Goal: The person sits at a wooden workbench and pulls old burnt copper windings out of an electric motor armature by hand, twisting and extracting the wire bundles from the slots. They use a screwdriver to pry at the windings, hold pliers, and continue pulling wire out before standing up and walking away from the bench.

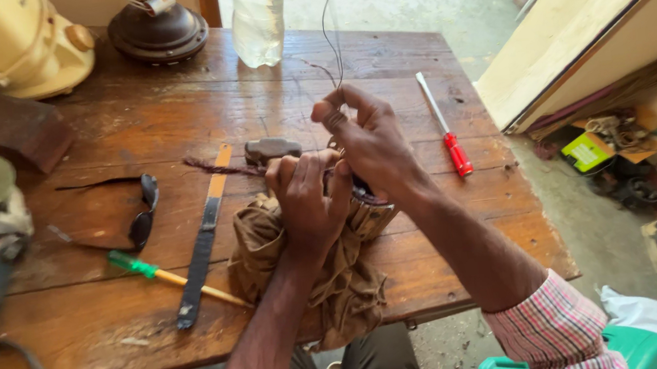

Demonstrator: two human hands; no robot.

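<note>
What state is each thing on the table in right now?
Left hand: closed on the dark part over the brown cloth.
Right hand: pinching thin wires, which stand upward.
Red-handled screwdriver: lying flat, untouched.
Green-handled screwdriver: lying flat.
Sunglasses: folded open, on the table.
Plastic bottle: upright.

Worn wooden table bearing sunglasses, red-handled screwdriver, green-handled screwdriver, flat file, brown cloth, plastic bottle.
</note>
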